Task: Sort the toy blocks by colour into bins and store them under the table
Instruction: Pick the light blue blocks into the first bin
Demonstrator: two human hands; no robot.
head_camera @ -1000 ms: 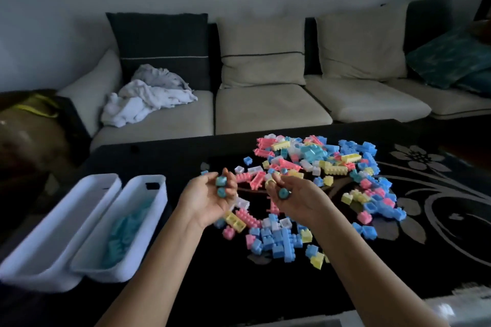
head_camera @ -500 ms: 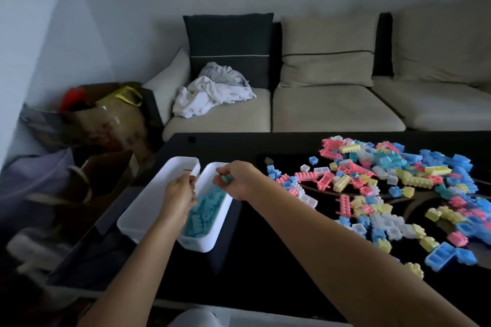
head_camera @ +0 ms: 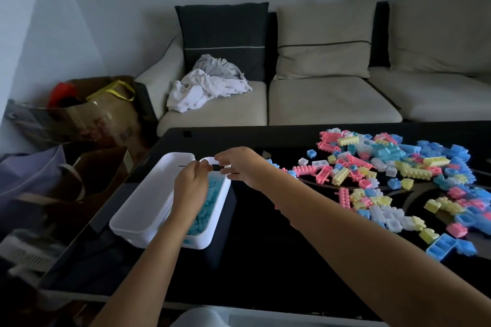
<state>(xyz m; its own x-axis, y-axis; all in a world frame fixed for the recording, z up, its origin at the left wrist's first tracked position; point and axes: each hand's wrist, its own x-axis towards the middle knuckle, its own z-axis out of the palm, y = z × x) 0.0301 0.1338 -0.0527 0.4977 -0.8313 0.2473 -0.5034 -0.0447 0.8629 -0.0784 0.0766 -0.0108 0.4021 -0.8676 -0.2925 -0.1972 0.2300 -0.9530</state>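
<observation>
Two long white bins stand upright, side by side and touching, at the left end of the black table (head_camera: 265,260), each angled back from the near edge. The left bin (head_camera: 148,202) shows its pale inside. The right bin (head_camera: 219,207) holds a layer of light blue blocks (head_camera: 210,194). The loose blocks (head_camera: 385,167), pink, yellow, blue and white, lie scattered in a broad heap across the table's right half, well apart from the bins.

Dim, bluish room light; wide-angle edges bend.
</observation>
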